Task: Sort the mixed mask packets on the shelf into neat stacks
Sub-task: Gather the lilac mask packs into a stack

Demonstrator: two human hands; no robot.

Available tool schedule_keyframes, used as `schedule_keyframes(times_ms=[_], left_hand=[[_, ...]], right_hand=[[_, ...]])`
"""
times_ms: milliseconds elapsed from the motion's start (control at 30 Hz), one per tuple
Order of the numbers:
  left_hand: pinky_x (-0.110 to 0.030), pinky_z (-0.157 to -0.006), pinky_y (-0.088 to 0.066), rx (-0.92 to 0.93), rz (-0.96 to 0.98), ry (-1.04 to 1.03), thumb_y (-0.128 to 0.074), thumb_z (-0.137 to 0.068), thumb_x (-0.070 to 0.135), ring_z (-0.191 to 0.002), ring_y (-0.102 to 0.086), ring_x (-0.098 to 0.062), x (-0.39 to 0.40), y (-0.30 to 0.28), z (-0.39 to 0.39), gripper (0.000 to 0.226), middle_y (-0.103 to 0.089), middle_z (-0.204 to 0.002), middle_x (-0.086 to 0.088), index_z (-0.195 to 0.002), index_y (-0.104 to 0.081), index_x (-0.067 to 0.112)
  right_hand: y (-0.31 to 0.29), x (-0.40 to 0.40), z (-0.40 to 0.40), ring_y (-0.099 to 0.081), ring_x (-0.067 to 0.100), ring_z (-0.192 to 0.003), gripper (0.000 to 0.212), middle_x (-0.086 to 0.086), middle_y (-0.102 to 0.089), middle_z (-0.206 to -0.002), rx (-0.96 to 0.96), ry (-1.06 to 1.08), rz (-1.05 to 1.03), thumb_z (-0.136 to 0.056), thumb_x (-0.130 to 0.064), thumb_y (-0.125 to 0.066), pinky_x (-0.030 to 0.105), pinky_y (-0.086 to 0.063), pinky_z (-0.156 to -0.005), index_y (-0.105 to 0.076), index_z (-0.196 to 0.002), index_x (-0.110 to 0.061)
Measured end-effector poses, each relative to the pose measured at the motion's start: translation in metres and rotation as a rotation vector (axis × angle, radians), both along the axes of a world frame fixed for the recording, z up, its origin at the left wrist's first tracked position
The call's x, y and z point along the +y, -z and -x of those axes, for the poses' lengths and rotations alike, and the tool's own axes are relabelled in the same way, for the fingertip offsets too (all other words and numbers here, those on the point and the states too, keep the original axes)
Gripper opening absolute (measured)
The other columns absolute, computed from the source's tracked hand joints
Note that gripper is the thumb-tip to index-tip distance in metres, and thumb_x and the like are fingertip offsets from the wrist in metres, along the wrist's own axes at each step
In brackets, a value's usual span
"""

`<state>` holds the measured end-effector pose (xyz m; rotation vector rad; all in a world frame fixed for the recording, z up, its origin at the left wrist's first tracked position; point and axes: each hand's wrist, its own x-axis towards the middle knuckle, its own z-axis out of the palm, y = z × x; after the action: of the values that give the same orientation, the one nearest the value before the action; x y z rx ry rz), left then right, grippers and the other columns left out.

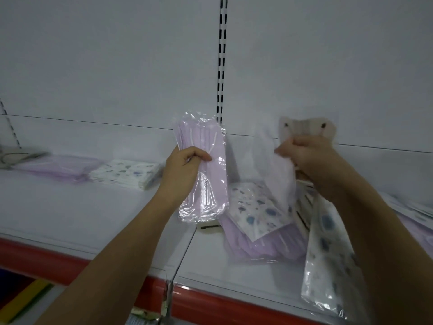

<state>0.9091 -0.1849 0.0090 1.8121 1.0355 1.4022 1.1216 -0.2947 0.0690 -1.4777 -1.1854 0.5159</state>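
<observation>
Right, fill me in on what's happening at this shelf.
A person is sorting mask packets on a white shelf. The left hand holds up a lilac packet; the right hand grips several packets, among them a beige one. At far left lie a lilac stack and a printed stack side by side. An unsorted heap remains below the right hand.

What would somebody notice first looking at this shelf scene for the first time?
Probably the lilac mask packet, held upright in mid-frame by the left hand. Beside it the right hand grips several packets at once, a beige packet sticking up above the fingers. Below lies a jumbled pile of packets, while two neat stacks, lilac and patterned, sit far left on the shelf.
</observation>
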Motion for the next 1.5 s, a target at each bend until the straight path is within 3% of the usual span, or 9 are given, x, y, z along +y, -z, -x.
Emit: schedule_keyframes(times_ms=[200,333,433,567,667,833,1133,1267,1500], left_hand=[[-0.016,-0.08,-0.039,-0.056,0.07,0.275,-0.051,-0.098,0.048,-0.076,-0.059,-0.001,-0.032,-0.013,-0.011,0.039,-0.058,-0.082,0.011,-0.082,-0.071,0.018],[-0.007,-0.051,-0.041,-0.086,0.039,0.169,-0.064,-0.096,0.021,-0.048,-0.059,0.005,-0.029,-0.014,-0.011,0.014,-0.062,-0.05,0.018,-0.085,-0.063,0.013],[-0.021,-0.065,-0.053,-0.165,0.068,0.118,-0.067,-0.094,0.022,-0.067,-0.069,-0.003,-0.017,-0.013,-0.002,0.009,-0.073,-0.072,0.011,-0.1,-0.068,0.015],[-0.025,-0.091,-0.055,-0.164,-0.078,0.243,-0.075,-0.087,0.013,-0.119,-0.059,0.001,-0.023,-0.012,-0.004,0.084,-0.052,-0.14,0.02,-0.151,-0.025,0.034],[-0.013,-0.084,-0.052,-0.166,-0.126,0.308,-0.078,-0.082,0.006,-0.112,-0.055,0.017,-0.024,-0.011,-0.009,0.112,-0.044,-0.125,0.048,-0.156,0.0,0.035],[-0.043,-0.09,-0.059,-0.3,0.05,0.337,-0.087,-0.058,0.037,-0.112,-0.067,-0.021,-0.019,-0.01,-0.006,0.087,-0.067,-0.124,0.0,-0.135,-0.05,0.021],[-0.037,-0.085,-0.06,-0.255,0.061,0.369,-0.087,-0.057,0.036,-0.105,-0.071,-0.02,-0.013,-0.013,0.003,0.076,-0.072,-0.116,-0.003,-0.125,-0.06,0.016],[-0.035,-0.086,-0.06,-0.034,0.111,0.317,-0.091,-0.064,0.026,-0.098,-0.071,-0.013,-0.009,-0.01,0.002,0.062,-0.073,-0.109,0.003,-0.119,-0.063,0.021],[-0.041,-0.083,-0.059,-0.344,0.168,0.261,-0.08,-0.078,0.006,-0.093,-0.074,-0.027,0.004,-0.011,0.016,0.034,-0.077,-0.101,-0.009,-0.11,-0.07,0.006]], right_hand=[[0.026,0.013,0.045,-0.061,0.005,-0.073,0.009,-0.005,-0.064,-0.084,-0.347,-0.164,-0.209,-0.094,-0.013,-0.062,0.019,-0.052,-0.065,-0.066,-0.086,-0.014],[0.04,0.016,0.053,-0.059,-0.007,-0.098,0.02,-0.014,-0.064,-0.109,-0.441,-0.431,-0.09,-0.1,-0.016,-0.055,0.006,-0.043,-0.084,-0.071,-0.11,-0.02],[0.033,0.018,0.043,-0.058,-0.009,-0.09,0.012,-0.02,-0.064,-0.101,-0.224,-0.145,-0.227,-0.097,-0.02,-0.06,0.009,-0.044,-0.071,-0.064,-0.107,-0.024],[0.034,0.026,0.036,-0.053,0.008,-0.117,0.074,-0.011,-0.049,-0.134,-0.019,-0.135,-0.112,-0.08,-0.046,-0.074,0.03,-0.05,-0.094,-0.036,-0.142,-0.03],[0.038,0.028,0.037,-0.067,0.015,-0.108,0.049,-0.001,-0.064,-0.123,0.094,-0.277,-0.175,-0.088,-0.024,-0.072,0.031,-0.058,-0.086,-0.048,-0.13,-0.021],[0.048,0.031,0.039,-0.067,0.02,-0.106,0.054,0.007,-0.065,-0.12,0.059,-0.391,-0.088,-0.088,-0.007,-0.072,0.04,-0.058,-0.09,-0.043,-0.133,-0.017],[0.056,0.034,0.039,-0.067,0.014,-0.112,0.05,0.001,-0.066,-0.126,-0.038,-0.5,-0.053,-0.091,-0.007,-0.068,0.028,-0.057,-0.09,-0.05,-0.137,-0.015],[0.065,0.035,0.043,-0.07,0.012,-0.101,0.064,-0.003,-0.066,-0.124,-0.215,-0.51,0.129,-0.087,-0.017,-0.075,0.027,-0.06,-0.067,-0.042,-0.142,-0.021],[0.058,0.032,0.043,-0.069,0.03,-0.087,0.042,0.01,-0.068,-0.107,-0.189,-0.447,0.173,-0.079,-0.039,-0.079,0.044,-0.058,-0.072,-0.053,-0.106,-0.021]])
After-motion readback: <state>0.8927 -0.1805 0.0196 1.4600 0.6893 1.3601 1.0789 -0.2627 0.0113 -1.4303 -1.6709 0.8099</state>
